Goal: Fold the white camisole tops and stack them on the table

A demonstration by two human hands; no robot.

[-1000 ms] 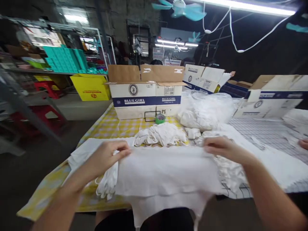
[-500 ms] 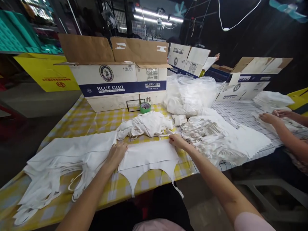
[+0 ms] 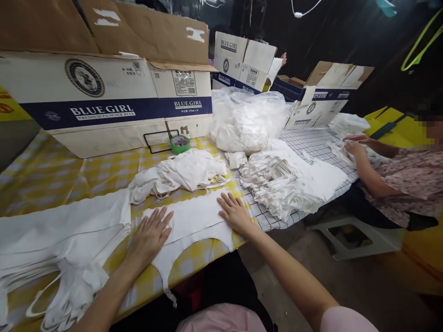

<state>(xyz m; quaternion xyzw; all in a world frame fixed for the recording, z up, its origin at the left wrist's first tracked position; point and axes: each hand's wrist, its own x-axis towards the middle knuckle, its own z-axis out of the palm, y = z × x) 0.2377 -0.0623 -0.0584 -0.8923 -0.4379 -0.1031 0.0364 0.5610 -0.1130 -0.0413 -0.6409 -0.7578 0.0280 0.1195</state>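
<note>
A white strappy top (image 3: pixel 194 216) lies flat on the yellow checked tablecloth (image 3: pixel 90 180), its thin straps toward my lap. On its left end my left hand (image 3: pixel 148 233) rests palm down, fingers spread. My right hand (image 3: pixel 235 214) lies open on its right end, fingers stretched out. To the left is a stack of white tops (image 3: pixel 65 230) with straps hanging near the table's front edge. Just behind the flat top sits a crumpled white heap of garments (image 3: pixel 183 170). Right of it lies another layered pile of white garments (image 3: pixel 287 180).
A large beer carton (image 3: pixel 114 106) stands at the back left, with green tape (image 3: pixel 180 144) before it. A clear plastic bag (image 3: pixel 249 120) of white items sits mid-table. More cartons (image 3: pixel 321 97) stand behind. At right, a co-worker's hands (image 3: pixel 356 143) handle white fabric.
Both hands have gone from gripping the top's upper edge to lying flat and open on it. The camera view has turned to the right and moved closer.
</note>
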